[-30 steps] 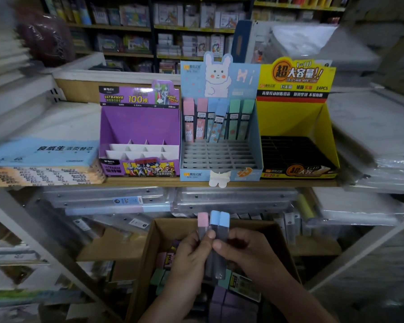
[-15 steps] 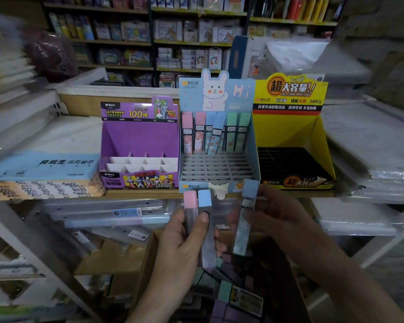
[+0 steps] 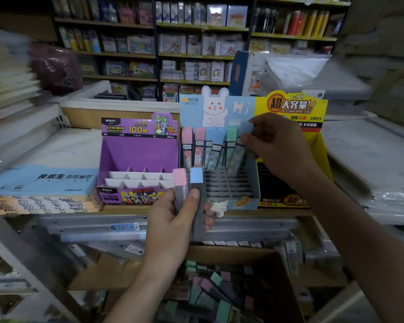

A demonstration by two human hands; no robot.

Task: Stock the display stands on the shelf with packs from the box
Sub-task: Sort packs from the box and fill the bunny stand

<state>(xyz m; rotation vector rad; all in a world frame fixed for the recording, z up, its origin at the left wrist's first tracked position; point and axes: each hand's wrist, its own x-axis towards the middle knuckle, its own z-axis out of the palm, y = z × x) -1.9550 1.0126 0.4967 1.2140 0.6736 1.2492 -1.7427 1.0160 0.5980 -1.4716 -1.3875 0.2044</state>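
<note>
In the left hand, the pink-capped pack and blue-capped pack have smoky translucent plastic bodies under matt caps. The printed pack pinched by the right hand looks like patterned plastic. Behind both hands, the rabbit display stand is smooth printed card; below them, the box is matt brown cardboard.

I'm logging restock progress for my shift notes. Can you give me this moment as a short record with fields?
left hand: holds pink pack and blue pack upright
right hand: pinches third pack at back row of blue stand
blue stand: back row holds packs, front slots empty
purple stand: slots empty
yellow stand: slots dark, none seen filled
box: below shelf, loose packs inside
</note>
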